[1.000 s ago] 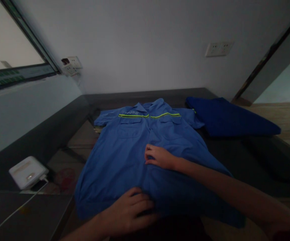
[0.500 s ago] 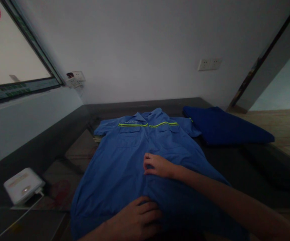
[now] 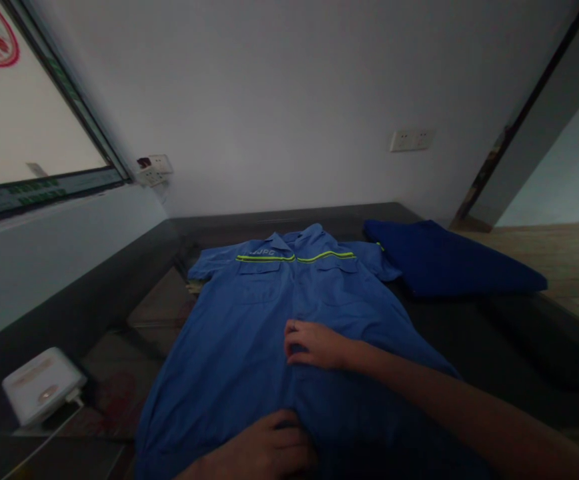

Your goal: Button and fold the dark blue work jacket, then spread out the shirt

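Note:
A blue short-sleeved work shirt (image 3: 249, 333) with yellow-green chest stripes and two flap pockets lies front up, its collar toward the wall. My right hand (image 3: 314, 344) is closed at the middle of the front, thumb and fingers pinching the shirt's centre edge. Nearer to me, my left hand (image 3: 275, 445) has its fingers curled down on the same edge lower on the shirt. Its fingertips are partly hidden in the dark lower part of the view.
The shirt rests on a dark glossy table (image 3: 159, 313). A folded dark blue cloth (image 3: 459, 260) lies at the right, touching the sleeve. At the left stands a white box (image 3: 44, 385) with a cable plugged in. Wall sockets (image 3: 412, 140) are behind.
The whole scene sits slightly lower in the picture as the head view tilts up. Both hands stay at nearly the same places on the shirt.

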### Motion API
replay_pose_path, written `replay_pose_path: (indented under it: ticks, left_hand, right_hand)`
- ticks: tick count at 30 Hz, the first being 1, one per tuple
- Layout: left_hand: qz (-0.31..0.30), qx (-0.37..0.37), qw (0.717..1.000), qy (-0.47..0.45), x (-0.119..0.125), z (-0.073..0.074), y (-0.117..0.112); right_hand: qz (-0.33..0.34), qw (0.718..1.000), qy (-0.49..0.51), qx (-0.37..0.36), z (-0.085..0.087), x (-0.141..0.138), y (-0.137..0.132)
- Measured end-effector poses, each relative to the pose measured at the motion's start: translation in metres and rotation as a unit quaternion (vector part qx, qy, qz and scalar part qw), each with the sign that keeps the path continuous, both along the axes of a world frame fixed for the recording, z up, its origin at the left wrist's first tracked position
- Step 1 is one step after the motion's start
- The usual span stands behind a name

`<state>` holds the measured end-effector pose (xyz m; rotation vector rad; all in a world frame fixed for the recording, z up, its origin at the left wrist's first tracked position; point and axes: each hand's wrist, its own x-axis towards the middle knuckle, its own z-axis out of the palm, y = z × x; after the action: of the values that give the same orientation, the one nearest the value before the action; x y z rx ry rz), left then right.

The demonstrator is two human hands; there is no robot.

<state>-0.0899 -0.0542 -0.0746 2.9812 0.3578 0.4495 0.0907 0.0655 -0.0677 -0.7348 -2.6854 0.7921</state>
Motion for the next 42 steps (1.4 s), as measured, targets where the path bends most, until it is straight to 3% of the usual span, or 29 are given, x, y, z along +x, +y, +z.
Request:
replay_pose_path:
  ticks: [2,4,8,10,13,18,24,28,33,37,42]
  left_hand:
    - [0.005,-0.020,1.000,0.001,-0.002,0.013,0.011]
    - [0.050,-0.042,0.998,0.012,-0.002,0.026,0.033]
    - [0.194,-0.063,0.978,0.047,0.011,0.041,0.108]
    - [0.265,-0.043,0.962,0.048,0.022,0.039,0.154]
    - [0.396,-0.010,0.917,0.050,0.035,0.027,0.218]
    - [0.491,-0.017,0.870,0.031,0.048,0.007,0.284]
    - [0.521,-0.044,0.852,-0.003,0.054,-0.013,0.316]
    - [0.504,-0.033,0.862,-0.034,0.049,-0.025,0.322]
    - [0.473,-0.059,0.878,-0.040,0.036,-0.026,0.336]
    - [0.426,-0.077,0.901,-0.037,0.023,-0.026,0.346]
    - [0.381,-0.095,0.920,-0.001,0.015,-0.029,0.349]
  right_hand:
    - [-0.008,1.000,0.022,0.007,0.008,0.003,0.007]
    - [-0.034,0.998,0.044,0.030,0.017,0.008,0.021]
    - [-0.119,0.988,0.028,0.094,0.034,0.017,0.074]
    - [-0.163,0.980,-0.014,0.114,0.040,0.019,0.108]
    - [-0.231,0.954,-0.104,0.160,0.044,0.018,0.157]
    - [-0.283,0.926,-0.158,0.195,0.041,0.007,0.218]
    - [-0.237,0.922,-0.207,0.227,0.033,-0.003,0.262]
    - [-0.165,0.926,-0.239,0.240,0.027,-0.004,0.280]
    - [-0.108,0.928,-0.256,0.250,0.024,-0.005,0.289]
    - [-0.105,0.931,-0.251,0.245,0.023,-0.006,0.289]
    - [-0.152,0.935,-0.239,0.215,0.022,-0.001,0.287]
